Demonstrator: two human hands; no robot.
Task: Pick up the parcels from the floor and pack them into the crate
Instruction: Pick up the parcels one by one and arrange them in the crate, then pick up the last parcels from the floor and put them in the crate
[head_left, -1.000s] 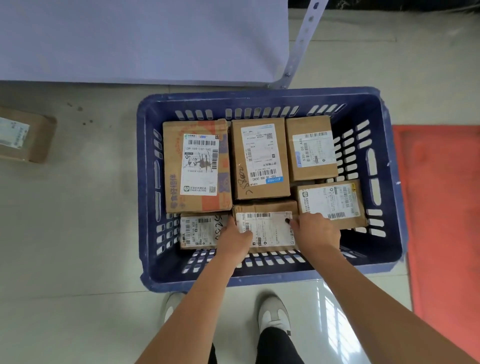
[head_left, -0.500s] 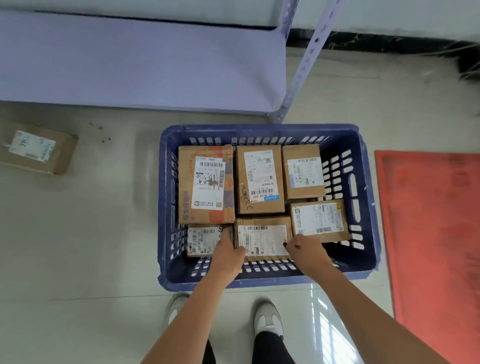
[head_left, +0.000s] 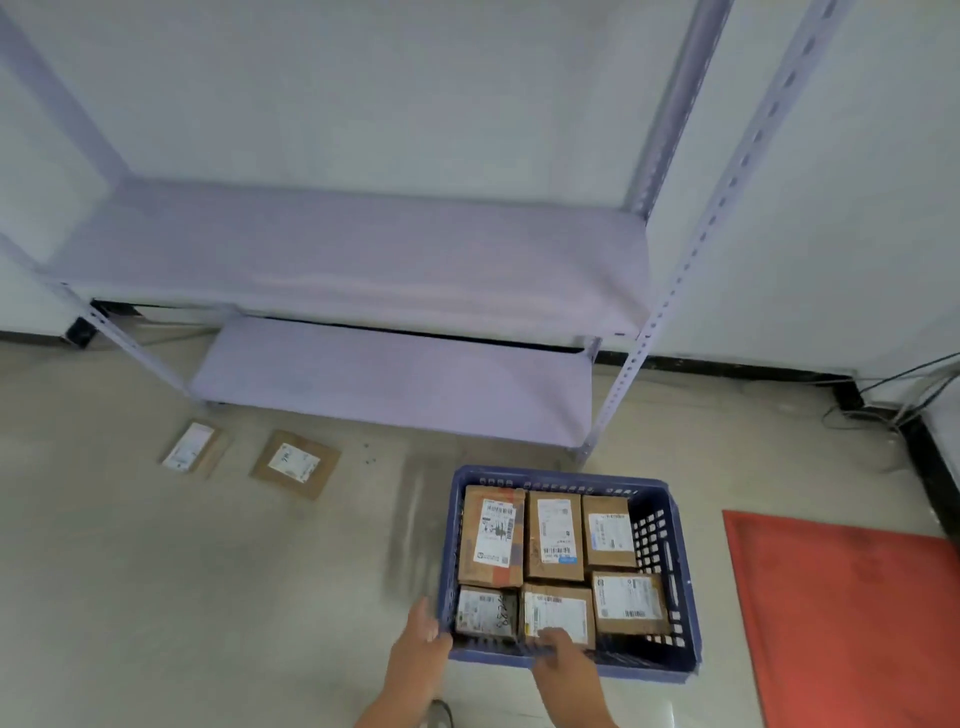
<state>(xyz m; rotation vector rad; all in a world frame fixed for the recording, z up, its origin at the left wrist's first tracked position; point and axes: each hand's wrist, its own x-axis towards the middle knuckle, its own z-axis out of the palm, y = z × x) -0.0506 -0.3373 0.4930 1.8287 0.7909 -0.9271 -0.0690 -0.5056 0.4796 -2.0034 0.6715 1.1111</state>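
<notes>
A blue slotted crate (head_left: 675, 530) sits on the floor and holds several brown labelled parcels lying flat in two rows. The front-middle parcel (head_left: 558, 608) lies just beyond my right hand (head_left: 558, 647), which hovers over the crate's near rim with fingers spread, holding nothing. My left hand (head_left: 421, 642) is open outside the crate's front-left corner. Two flat parcels remain on the floor to the left: one (head_left: 294, 463) near the shelf foot and a smaller one (head_left: 191, 447) further left.
A pale purple metal shelf rack (head_left: 363, 249) stands against the wall behind the crate, its right post (head_left: 613, 395) close to the crate's back. A red mat (head_left: 847, 618) lies to the right. Cables (head_left: 883, 405) trail along the far-right wall.
Both hands have let go of the front-middle parcel and drawn back toward me. My head has lifted, so the shelf and two floor parcels now show.
</notes>
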